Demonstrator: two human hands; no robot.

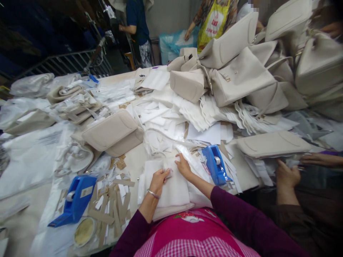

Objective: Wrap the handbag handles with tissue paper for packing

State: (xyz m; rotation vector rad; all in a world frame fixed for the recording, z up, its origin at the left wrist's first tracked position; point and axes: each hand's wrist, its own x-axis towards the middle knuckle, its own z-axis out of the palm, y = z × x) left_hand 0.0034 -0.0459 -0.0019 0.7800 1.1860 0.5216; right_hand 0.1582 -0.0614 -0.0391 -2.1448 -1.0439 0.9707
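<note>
In front of my apron lies a flat bundle wrapped in a white foam sheet (174, 192), with a beige edge showing at its bottom. My left hand (160, 179), with a bracelet at the wrist, is closed over the bundle, thumb and fingers pinching a fold of the sheet; a small shiny, see-through bit shows at the fingertips. My right hand (183, 166) reaches over the far right part of the bundle, index finger stretched out and nothing visible held. A blue tape dispenser (215, 165) stands just right of that hand.
Another blue tape dispenser (77, 200) stands at left, beside loose card strips (116, 208) and a round tub (84, 232). A beige handbag (112, 132) lies beyond; more handbags (241, 78) are piled at back right. A co-worker's hands (288, 175) hold a handbag (273, 144) at right.
</note>
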